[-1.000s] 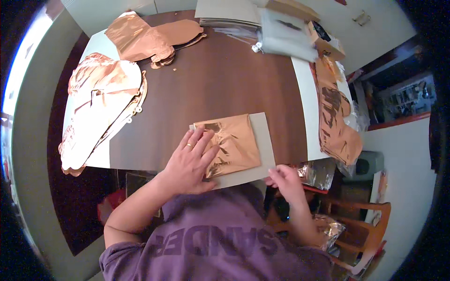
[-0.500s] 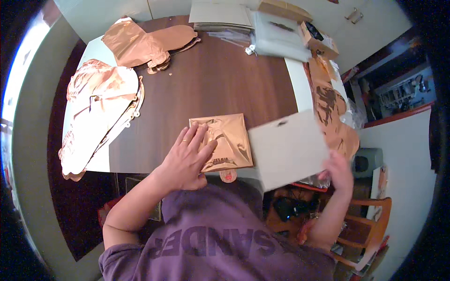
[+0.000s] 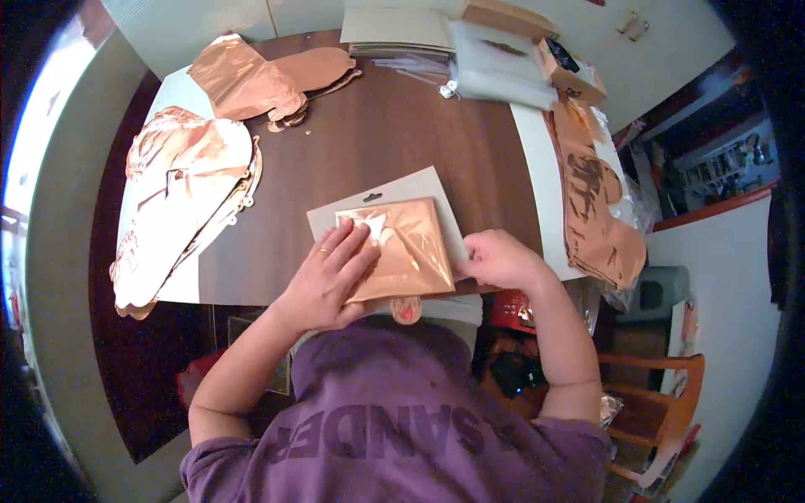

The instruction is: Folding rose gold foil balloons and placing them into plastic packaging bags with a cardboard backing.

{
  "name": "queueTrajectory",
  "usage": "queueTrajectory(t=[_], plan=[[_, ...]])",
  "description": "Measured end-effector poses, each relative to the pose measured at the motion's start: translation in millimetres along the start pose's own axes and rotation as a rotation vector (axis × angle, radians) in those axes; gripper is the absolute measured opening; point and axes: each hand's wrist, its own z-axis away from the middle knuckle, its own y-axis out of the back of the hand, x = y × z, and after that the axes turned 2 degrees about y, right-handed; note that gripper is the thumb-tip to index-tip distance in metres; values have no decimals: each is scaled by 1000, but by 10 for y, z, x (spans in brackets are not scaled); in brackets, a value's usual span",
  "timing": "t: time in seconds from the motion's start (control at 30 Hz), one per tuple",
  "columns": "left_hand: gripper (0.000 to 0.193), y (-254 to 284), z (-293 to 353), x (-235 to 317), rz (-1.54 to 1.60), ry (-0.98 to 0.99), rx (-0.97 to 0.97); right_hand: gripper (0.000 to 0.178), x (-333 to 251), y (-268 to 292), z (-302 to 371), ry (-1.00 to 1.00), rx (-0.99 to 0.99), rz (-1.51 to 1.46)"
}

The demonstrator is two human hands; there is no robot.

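Note:
A shiny rose-gold foil balloon, folded into a flat square packet (image 3: pixel 411 247), lies near the front edge of the table. Fingers stretched, my left hand (image 3: pixel 329 278) rests flat on its left side. A small rounded tab (image 3: pixel 407 311) with a red mark pokes out below the packet. Under the packet sits a grey-white cardboard sheet (image 3: pixel 421 183), turned at an angle, with a hanging slot near its far edge. My right hand (image 3: pixel 505 261) pinches the right edge of this sheet. Most of the cardboard is hidden by the foil.
Flat foil balloons (image 3: pixel 184 201) are piled at the left, with more (image 3: pixel 239 80) at the far left. Stacked cardboard sheets (image 3: pixel 394 32) and clear plastic bags (image 3: pixel 499 67) stand at the back. Further foil pieces (image 3: pixel 591 193) lie along the right edge. A wooden chair (image 3: pixel 671 411) is at the lower right.
My right hand has brought the cardboard sheet in from the right and slid it beneath the folded foil balloon. The left hand has stayed on the foil.

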Motion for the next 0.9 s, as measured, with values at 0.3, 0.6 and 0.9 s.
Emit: queueTrajectory(t=[0.3, 0.6, 0.9], plan=[[73, -69, 6, -131, -88, -4, -29, 31, -97, -60, -269, 333, 682, 473], [53, -150, -67, -155, -93, -111, 134, 28, -29, -202, -752, 659, 566, 667], [52, -82, -148, -196, -76, -149, 58, 14, 98, 308, -1100, 446, 802, 129]])
